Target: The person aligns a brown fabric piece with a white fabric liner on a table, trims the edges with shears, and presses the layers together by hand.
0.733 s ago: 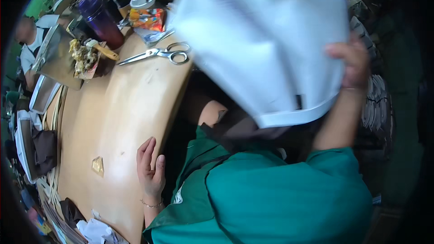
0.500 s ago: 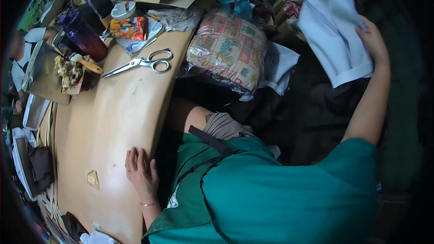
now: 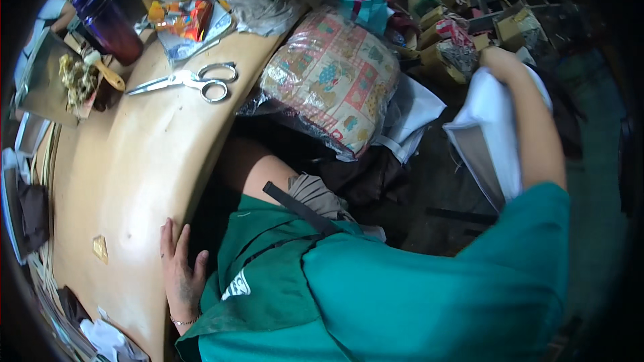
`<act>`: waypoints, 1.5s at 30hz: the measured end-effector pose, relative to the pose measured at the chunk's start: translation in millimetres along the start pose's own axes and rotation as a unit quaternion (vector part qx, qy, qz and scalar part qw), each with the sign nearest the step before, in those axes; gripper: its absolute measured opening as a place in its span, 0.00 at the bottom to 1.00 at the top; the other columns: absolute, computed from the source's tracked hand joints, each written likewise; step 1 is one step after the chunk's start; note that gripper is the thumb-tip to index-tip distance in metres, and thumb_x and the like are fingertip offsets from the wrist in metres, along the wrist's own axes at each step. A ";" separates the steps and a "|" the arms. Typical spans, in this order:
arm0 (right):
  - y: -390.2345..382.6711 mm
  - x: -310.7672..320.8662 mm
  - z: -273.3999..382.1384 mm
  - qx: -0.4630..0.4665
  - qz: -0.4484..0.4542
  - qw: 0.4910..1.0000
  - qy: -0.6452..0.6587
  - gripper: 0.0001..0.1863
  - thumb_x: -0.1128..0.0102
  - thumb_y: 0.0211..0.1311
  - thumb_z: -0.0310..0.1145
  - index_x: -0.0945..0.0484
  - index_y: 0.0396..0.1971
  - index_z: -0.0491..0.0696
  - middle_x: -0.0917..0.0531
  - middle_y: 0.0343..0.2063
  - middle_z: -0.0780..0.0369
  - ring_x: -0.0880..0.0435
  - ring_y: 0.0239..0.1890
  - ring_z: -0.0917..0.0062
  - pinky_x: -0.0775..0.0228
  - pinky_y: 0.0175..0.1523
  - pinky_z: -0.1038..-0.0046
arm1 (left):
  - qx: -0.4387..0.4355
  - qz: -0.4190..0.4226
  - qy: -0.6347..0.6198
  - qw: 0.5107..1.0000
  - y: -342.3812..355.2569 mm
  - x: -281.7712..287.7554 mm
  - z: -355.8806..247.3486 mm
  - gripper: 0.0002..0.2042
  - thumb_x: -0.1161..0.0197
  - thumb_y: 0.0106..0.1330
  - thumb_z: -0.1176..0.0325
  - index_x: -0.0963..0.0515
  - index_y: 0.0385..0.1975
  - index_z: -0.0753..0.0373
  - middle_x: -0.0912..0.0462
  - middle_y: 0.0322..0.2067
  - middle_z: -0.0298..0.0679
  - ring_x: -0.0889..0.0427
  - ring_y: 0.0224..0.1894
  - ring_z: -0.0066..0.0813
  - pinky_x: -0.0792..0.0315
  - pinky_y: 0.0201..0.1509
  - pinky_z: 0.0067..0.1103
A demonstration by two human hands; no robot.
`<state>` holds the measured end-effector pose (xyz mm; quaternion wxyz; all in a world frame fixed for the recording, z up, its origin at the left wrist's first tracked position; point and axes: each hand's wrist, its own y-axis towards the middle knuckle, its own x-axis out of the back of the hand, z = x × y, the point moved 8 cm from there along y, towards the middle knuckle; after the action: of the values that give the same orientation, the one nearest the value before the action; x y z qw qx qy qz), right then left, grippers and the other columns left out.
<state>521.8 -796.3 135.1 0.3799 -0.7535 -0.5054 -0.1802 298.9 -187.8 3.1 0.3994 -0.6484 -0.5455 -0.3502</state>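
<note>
My left hand lies at the edge of the tan worktable, fingers stretched out and apart, holding nothing. Out to the far right, my right hand is closed at the top of a white fabric piece; its fingertips are partly hidden. The piece hangs low over the dark floor and shows a greyish inner side. Another white piece lies beside a plastic-wrapped patterned cushion. Large metal scissors rest on the table, away from both hands.
At the table's far left stand a dark purple tumbler and a messy glue container with a wooden-handled brush. An orange packet and a grey rag lie nearby. Small cardboard boxes fill the far right.
My right hand has swung the white piece downward and slightly left, toward the floor. The head view has shifted, while my left hand stays at the table edge.
</note>
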 end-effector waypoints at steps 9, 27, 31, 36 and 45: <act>3.4 -120.9 158.4 -0.256 -0.415 0.759 0.430 0.26 0.43 0.50 0.37 0.33 0.53 0.58 0.36 0.53 0.52 0.44 0.59 0.56 0.56 0.63 0.53 | 0.134 0.118 -0.086 0.980 -53.6 3.2 -6.2 0.28 0.39 0.53 0.67 0.37 0.55 0.63 0.39 0.58 0.49 0.36 0.57 0.48 0.38 0.57 0.30; 125.0 -231.0 297.1 -0.038 0.092 0.901 0.422 0.23 0.48 0.51 0.44 0.36 0.47 0.52 0.47 0.50 0.57 0.54 0.50 0.57 0.55 0.50 0.52 | 0.168 0.120 -0.029 0.978 -46.9 19.5 -6.3 0.25 0.40 0.55 0.60 0.33 0.52 0.62 0.32 0.52 0.47 0.31 0.53 0.44 0.35 0.55 0.30; 121.8 -224.8 264.1 -0.055 0.014 0.902 0.428 0.19 0.45 0.49 0.38 0.32 0.41 0.48 0.41 0.43 0.57 0.47 0.44 0.62 0.49 0.45 0.57 | 0.263 -0.104 -0.129 0.950 -115.4 48.3 64.0 0.21 0.39 0.55 0.62 0.29 0.46 0.66 0.26 0.45 0.49 0.28 0.49 0.43 0.34 0.53 0.28; 122.5 -198.3 202.7 -0.134 -0.083 0.888 0.432 0.13 0.41 0.45 0.32 0.28 0.33 0.44 0.33 0.34 0.57 0.38 0.36 0.67 0.41 0.39 0.63 | 0.388 -0.454 -0.031 0.801 -208.7 93.4 190.5 0.16 0.39 0.55 0.63 0.26 0.39 0.68 0.23 0.36 0.51 0.25 0.44 0.44 0.33 0.50 0.27; -58.0 -57.8 60.1 -0.147 -0.522 0.614 0.573 0.05 0.34 0.43 0.25 0.20 0.21 0.39 0.20 0.20 0.58 0.24 0.23 0.76 0.28 0.30 0.73 | 0.835 -0.317 -0.022 0.450 -343.8 105.2 374.3 0.51 0.46 0.42 0.31 0.51 0.62 0.62 0.57 0.63 0.57 0.61 0.65 0.58 0.60 0.61 0.51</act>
<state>438.4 -775.3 81.1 0.3184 -0.1519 -0.4591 -0.8153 -16.7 223.5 -19.7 0.5980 0.2071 -0.7518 0.1851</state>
